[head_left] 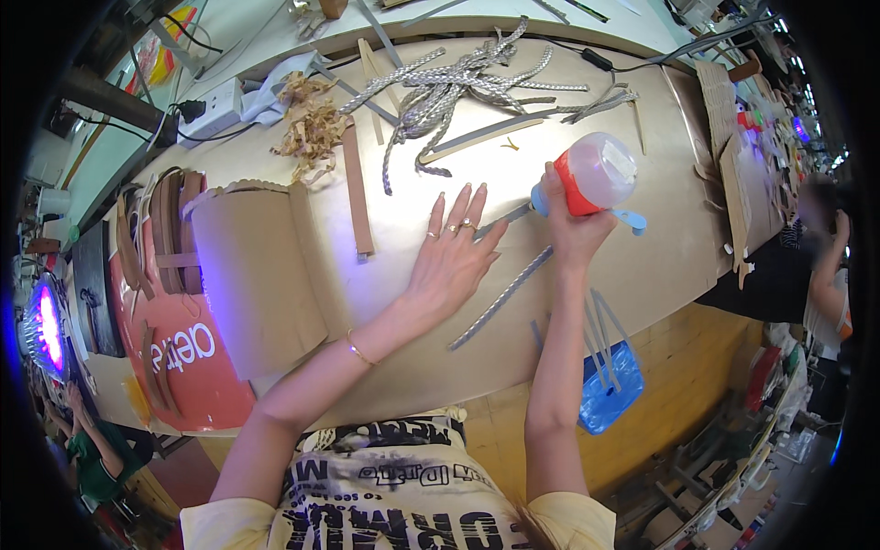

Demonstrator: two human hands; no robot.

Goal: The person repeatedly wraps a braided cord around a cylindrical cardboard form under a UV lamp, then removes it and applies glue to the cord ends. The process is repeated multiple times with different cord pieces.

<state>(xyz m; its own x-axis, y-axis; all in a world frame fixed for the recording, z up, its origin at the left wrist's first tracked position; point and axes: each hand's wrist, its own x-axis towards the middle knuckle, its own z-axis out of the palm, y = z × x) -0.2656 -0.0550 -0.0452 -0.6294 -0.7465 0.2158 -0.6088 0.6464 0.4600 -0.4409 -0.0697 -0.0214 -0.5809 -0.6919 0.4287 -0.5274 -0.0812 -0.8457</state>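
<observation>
Head view, left hand: your left hand [451,258] lies flat on the brown paper-covered desk [642,275], fingers spread, grip released, fingertips pinning the upper end of the long grey braided strip [502,295].
Head view, right hand: your right hand [576,229] is clenched around the clear plastic glue bottle with a red band and blue nozzle [591,176], tipped on its side with the nozzle toward the strip's upper end, just beside your left fingertips.
Strip in hand: it runs slantwise from your fingers down toward the desk's near edge; whether glue is on it yet is too small to tell.
Done so far: judging by the layout, only a few loose grey strips [600,330] lie by the near edge, close to the blue plastic bag [607,390].
Left to do: the tangled pile of grey braided strips [458,87] at the far side looks untouched, so most of the work seems ahead.
Beside you: a folded brown cardboard sheet [261,275] rests well to the left.
</observation>
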